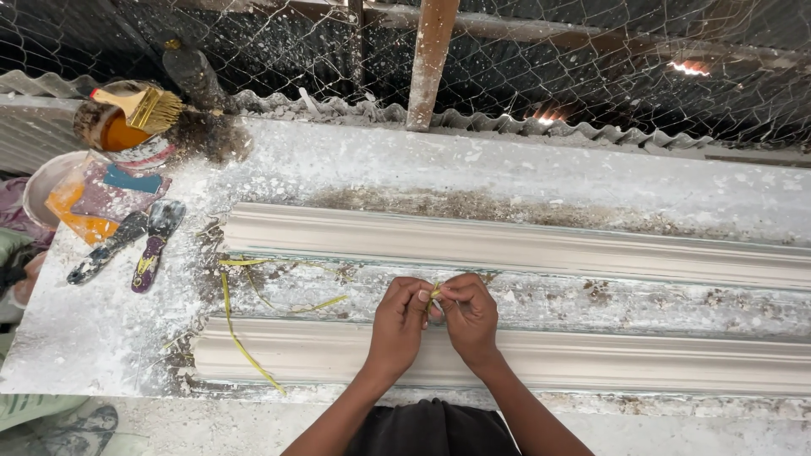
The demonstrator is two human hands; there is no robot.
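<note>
My left hand (400,325) and my right hand (470,317) meet above the near plaster moulding strip (642,359), fingertips pinched together on a small piece of yellow fibre strand (436,293). A second long moulding strip (524,245) lies parallel behind them on the plaster-covered table (110,329). More yellow fibre strands (241,342) lie loose across the left end of the near strip and between the two strips.
At the table's left end lie two putty knives (135,245), a brush (144,105) resting on a tin of orange liquid (110,127), and a white bowl (42,181). Wire mesh, a wooden post (431,59) and corrugated sheeting back the table.
</note>
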